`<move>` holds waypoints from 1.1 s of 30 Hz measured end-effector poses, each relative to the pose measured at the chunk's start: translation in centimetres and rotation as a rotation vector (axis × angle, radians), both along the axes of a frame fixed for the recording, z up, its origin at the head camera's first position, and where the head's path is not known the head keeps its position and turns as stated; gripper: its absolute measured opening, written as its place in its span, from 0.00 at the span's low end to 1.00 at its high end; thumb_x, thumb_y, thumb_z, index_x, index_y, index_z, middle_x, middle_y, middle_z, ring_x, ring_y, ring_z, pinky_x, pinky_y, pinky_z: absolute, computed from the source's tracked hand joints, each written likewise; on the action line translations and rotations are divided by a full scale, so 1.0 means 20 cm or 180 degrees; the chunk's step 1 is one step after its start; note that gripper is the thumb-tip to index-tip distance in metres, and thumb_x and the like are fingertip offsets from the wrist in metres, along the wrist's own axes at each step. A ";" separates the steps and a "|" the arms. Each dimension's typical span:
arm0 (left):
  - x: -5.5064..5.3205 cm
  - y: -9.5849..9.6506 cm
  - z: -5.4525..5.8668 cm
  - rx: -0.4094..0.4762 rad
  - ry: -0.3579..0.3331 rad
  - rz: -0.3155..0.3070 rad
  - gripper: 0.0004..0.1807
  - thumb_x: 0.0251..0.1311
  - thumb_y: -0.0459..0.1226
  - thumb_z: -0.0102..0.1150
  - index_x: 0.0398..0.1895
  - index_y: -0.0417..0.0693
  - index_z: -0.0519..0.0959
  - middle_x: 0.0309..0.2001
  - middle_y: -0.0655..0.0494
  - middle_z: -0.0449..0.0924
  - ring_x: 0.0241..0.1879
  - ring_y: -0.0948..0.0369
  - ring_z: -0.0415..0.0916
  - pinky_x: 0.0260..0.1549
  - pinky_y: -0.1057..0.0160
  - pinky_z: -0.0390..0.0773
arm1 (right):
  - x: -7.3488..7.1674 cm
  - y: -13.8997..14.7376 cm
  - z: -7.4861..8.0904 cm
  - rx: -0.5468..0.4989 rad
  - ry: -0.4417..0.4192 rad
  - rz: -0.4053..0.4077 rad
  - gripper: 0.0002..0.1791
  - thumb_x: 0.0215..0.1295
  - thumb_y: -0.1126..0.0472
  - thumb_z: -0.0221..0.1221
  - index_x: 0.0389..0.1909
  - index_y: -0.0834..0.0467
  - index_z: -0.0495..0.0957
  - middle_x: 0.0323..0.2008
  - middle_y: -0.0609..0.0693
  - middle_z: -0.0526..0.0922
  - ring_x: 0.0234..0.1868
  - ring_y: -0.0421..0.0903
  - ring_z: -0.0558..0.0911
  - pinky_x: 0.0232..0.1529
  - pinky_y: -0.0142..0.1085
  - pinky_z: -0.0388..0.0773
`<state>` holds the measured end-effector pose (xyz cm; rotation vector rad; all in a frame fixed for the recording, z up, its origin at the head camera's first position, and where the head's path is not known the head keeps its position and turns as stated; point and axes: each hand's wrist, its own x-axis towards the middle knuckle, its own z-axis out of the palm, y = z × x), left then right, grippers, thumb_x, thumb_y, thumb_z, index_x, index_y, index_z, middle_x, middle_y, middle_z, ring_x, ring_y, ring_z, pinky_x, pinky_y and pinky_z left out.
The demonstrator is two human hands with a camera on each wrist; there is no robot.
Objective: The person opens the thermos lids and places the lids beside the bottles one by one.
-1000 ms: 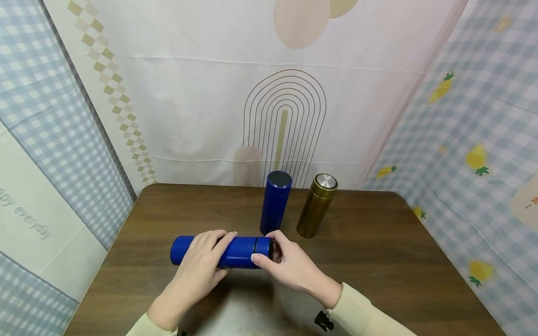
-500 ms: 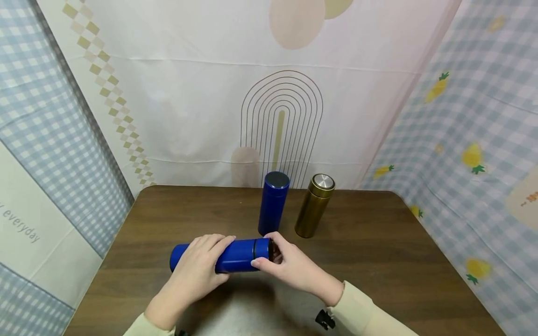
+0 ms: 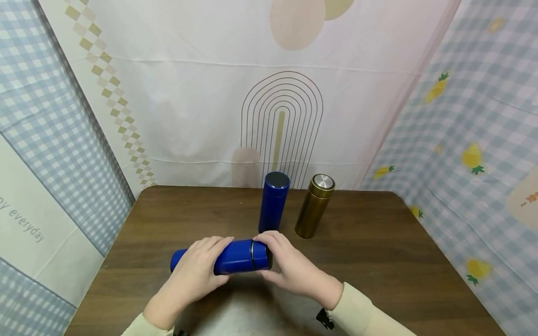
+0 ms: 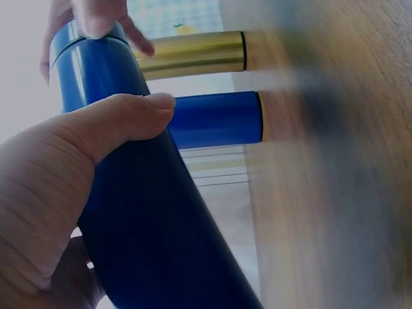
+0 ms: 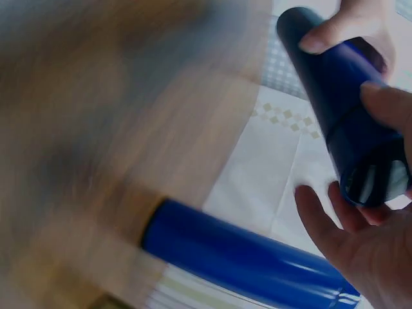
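A blue thermos (image 3: 236, 257) lies nearly level above the tabletop, its base end to the left and slightly lower. My left hand (image 3: 196, 265) grips its body, the thumb (image 4: 145, 116) across the side in the left wrist view. At the other end my right hand (image 3: 292, 268) holds the lid (image 3: 261, 255), fingers over the top and thumb below. A dark seam parts lid and body; I cannot tell whether the lid is loose. In the right wrist view the lid's dark end (image 5: 376, 180) faces the camera. Behind stand a second blue thermos (image 3: 273, 205) and a gold thermos (image 3: 313, 210), both upright.
The brown wooden table (image 3: 201, 210) has a white patterned cloth (image 3: 189, 116) hanging behind it. Blue checked cloths hang on both sides, the right one (image 3: 458, 196) printed with pineapples. The two standing thermoses are close behind my right hand.
My right fingers have shifted their hold on the lid, now reaching over its top edge. The held thermos has tilted a little, its left end dropping. My left hand keeps its grip.
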<state>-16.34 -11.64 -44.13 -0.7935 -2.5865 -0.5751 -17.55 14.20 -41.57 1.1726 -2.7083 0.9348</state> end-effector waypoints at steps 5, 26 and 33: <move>0.00 0.00 -0.01 0.0015 -0.0069 0.0027 0.43 0.34 0.46 0.78 0.61 0.49 0.74 0.48 0.57 0.77 0.49 0.55 0.75 0.53 0.49 0.72 | -0.01 0.00 -0.02 0.0151 0.0504 0.0027 0.40 0.54 0.60 0.70 0.65 0.49 0.61 0.64 0.43 0.63 0.64 0.41 0.64 0.60 0.41 0.69; 0.01 0.00 -0.02 0.0026 -0.0188 0.0139 0.45 0.34 0.46 0.80 0.62 0.51 0.73 0.50 0.54 0.76 0.51 0.53 0.74 0.55 0.47 0.70 | -0.01 0.01 0.01 -0.0268 -0.1121 -0.0787 0.30 0.67 0.35 0.50 0.60 0.50 0.67 0.37 0.41 0.80 0.36 0.38 0.79 0.39 0.35 0.76; 0.01 0.00 -0.03 0.0027 -0.0171 0.0141 0.45 0.34 0.46 0.80 0.62 0.50 0.73 0.50 0.55 0.76 0.50 0.53 0.74 0.55 0.48 0.70 | -0.01 0.01 0.01 -0.0411 -0.1140 -0.0590 0.31 0.62 0.36 0.58 0.62 0.45 0.65 0.43 0.43 0.78 0.40 0.39 0.80 0.42 0.37 0.78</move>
